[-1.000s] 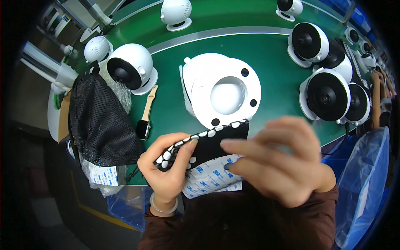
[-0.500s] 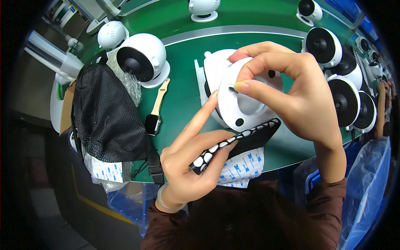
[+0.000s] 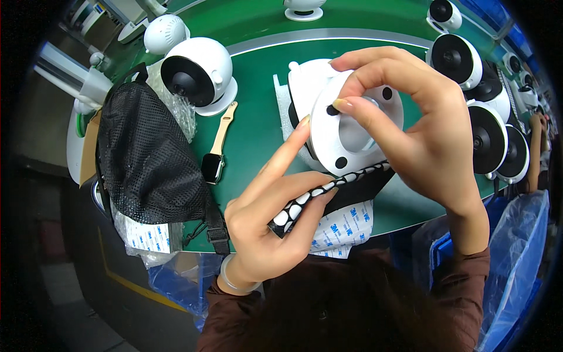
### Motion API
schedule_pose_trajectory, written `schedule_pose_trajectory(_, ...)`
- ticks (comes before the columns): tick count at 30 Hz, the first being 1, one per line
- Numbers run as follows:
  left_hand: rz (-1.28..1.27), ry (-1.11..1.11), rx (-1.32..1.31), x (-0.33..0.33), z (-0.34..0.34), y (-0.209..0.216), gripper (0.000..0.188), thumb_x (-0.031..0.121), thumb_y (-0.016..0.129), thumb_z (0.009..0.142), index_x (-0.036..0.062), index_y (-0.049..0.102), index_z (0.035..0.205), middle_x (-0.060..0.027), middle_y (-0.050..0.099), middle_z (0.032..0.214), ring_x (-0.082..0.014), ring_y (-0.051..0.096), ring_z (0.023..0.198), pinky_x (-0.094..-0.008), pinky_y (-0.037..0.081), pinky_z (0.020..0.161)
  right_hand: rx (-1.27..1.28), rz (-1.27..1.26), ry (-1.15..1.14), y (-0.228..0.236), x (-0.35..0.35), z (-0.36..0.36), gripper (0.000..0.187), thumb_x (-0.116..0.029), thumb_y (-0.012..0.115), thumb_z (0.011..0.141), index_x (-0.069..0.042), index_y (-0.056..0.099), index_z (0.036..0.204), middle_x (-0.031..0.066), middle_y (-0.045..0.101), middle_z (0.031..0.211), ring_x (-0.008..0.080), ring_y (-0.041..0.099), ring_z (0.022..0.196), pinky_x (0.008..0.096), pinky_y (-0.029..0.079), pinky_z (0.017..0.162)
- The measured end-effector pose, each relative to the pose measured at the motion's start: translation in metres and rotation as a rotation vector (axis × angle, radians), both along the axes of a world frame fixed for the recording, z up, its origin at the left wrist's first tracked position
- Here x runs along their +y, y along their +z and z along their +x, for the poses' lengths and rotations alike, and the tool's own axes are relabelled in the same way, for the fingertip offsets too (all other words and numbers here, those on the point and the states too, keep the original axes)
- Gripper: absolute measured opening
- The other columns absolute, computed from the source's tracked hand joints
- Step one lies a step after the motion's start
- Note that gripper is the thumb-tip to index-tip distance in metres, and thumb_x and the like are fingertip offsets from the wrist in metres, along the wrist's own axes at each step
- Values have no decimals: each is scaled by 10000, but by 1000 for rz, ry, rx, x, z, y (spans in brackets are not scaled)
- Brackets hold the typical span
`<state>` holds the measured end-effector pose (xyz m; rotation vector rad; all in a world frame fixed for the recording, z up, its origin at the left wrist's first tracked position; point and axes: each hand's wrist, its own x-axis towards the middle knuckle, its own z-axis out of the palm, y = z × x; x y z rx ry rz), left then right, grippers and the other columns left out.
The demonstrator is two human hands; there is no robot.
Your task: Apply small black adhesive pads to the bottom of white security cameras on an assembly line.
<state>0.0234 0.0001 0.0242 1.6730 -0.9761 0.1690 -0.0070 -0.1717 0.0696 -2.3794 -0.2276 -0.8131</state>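
A white ball-shaped camera [image 3: 306, 88] lies on its side with its ring-shaped base [image 3: 358, 158] facing me. Round black pads [image 3: 341, 162] sit on the ring. My right hand [image 3: 425, 108] curls over the ring's top, its thumb tip pressing at the black pad on the left side; some fingertips are hidden. Folded in my left hand [image 3: 267, 217] is a black sheet with white round spots [image 3: 299, 206], held between the fingers and thumb. The left index finger stretches out to the ring's left edge. Under the camera lies a pale foam pad [image 3: 283, 105].
White sheets with blue print [image 3: 346, 227] lie at the table's near edge. To the left are a black mesh bag [image 3: 149, 158], a watch [image 3: 212, 167] and another camera [image 3: 199, 73]. Several cameras [image 3: 488, 139] crowd the right side, above a plastic-lined blue bin [image 3: 516, 246].
The small black pad under my right thumb now lies flat on the ring, where before it stood tilted at the thumb tip. My left hand keeps its hold on the spotted sheet.
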Motion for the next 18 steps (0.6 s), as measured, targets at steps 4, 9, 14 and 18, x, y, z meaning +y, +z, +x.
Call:
schedule_pose_trajectory(4,-16,17,67,-1,-2,-3,189,-96,646,603,-25,617,776,-241,553,1065,-222,624,834,-243,466,701,1,85,21,-2,0,-3,60,-41,602,713,12,584,733,146,608,952,182,578,859,263,424,774)
schedule_pose_trajectory(9,-18,18,131,-2,-6,-4,205,-101,648,608,-31,615,797,-192,606,962,-197,627,771,-238,466,660,25,40,15,-1,-1,-3,84,-65,600,723,19,588,721,142,611,950,174,573,866,269,414,795)
schedule_pose_trajectory(14,-31,45,137,-3,-7,-5,209,-106,646,615,-32,615,809,-166,626,888,-182,625,719,-230,465,631,40,-17,-40,-1,1,-2,87,-66,605,715,19,589,720,130,612,941,178,574,864,270,411,804)
schedule_pose_trajectory(18,-39,35,129,-4,-7,-5,210,-107,647,614,-32,614,807,-164,627,879,-176,622,705,-229,464,625,35,1,-21,-2,1,-1,85,-65,606,711,18,589,720,130,611,932,179,574,870,275,399,829)
